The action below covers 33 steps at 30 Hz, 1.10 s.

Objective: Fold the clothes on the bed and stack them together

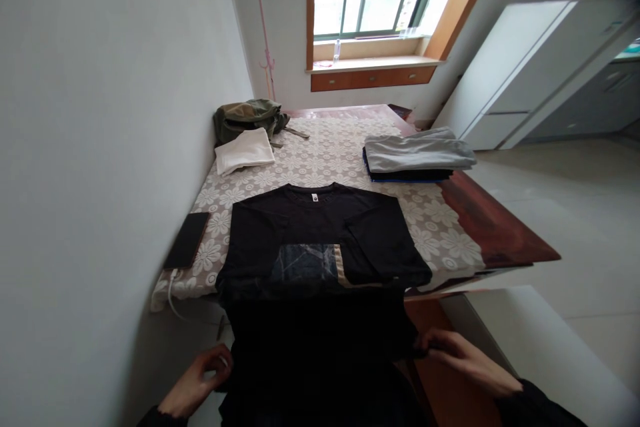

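Observation:
A black T-shirt point(310, 223) lies face up on the table, its collar and white label toward the window and its sleeves laid inward. A dark printed panel with a beige strip crosses its chest. The lower part of the shirt hangs over the table's near edge. My left hand point(203, 377) pinches the shirt's left side below that edge, fingers curled. On the other side, my right hand point(457, 357) grips the shirt's right side between thumb and fingers. The bottom hem is lost in dark fabric.
Folded grey and dark clothes point(417, 153) are stacked at the table's right. A white folded cloth point(245, 152) lies against a green backpack point(250, 117) at the back left. A phone point(187, 240) with a plugged-in cable rests by the wall on the patterned tablecloth point(320, 153).

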Available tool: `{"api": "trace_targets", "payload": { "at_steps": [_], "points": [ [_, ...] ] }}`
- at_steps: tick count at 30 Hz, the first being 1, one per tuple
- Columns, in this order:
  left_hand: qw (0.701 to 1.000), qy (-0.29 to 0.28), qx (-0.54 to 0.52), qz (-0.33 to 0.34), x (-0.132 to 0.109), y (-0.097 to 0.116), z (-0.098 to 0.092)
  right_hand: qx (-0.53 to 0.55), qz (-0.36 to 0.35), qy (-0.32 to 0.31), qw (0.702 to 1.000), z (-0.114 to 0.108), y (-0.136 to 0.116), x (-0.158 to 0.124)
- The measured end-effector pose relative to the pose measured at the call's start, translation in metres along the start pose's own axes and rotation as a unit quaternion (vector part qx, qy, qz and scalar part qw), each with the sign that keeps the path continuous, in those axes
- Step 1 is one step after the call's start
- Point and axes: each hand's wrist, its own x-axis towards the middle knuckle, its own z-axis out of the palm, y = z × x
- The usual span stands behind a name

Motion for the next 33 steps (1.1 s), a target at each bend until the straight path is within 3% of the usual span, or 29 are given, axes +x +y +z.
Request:
{"api": "trace_targets", "payload": {
  "at_steps": [3, 6, 10, 13, 17, 23, 28, 33],
  "points": [
    [0.995, -0.084, -0.039, -0.037, 0.011, -0.003, 0.024, 0.043, 0.019, -0.046, 0.998, 0.028, 0.011, 0.014],
    [0.993, -0.119, 0.002, -0.026, 0.03, 0.015, 0.044, 0.047, 0.017, -0.079, 0.996, 0.065, 0.018, 0.038],
    [0.986, -0.15, 0.075, 0.007, 0.048, 0.047, 0.073, -0.064, -0.018, -0.064, 0.996, 0.114, 0.019, 0.069],
    [0.977, -0.175, 0.117, 0.017, 0.053, 0.064, 0.091, -0.167, -0.049, -0.051, 0.983, 0.136, 0.02, 0.079],
    [0.973, -0.178, 0.145, 0.029, 0.055, 0.072, 0.098, -0.229, -0.086, 0.006, 0.97, 0.141, 0.03, 0.08],
    [0.978, -0.147, 0.137, 0.064, 0.053, 0.077, 0.089, -0.262, -0.061, 0.026, 0.963, 0.132, 0.035, 0.077],
    [0.982, -0.091, 0.092, 0.14, 0.044, 0.078, 0.082, -0.192, -0.113, 0.094, 0.97, 0.129, 0.031, 0.07],
    [0.968, -0.024, 0.087, 0.235, 0.038, 0.067, 0.083, -0.181, -0.17, 0.109, 0.962, 0.131, 0.038, 0.061]
  ]
}}
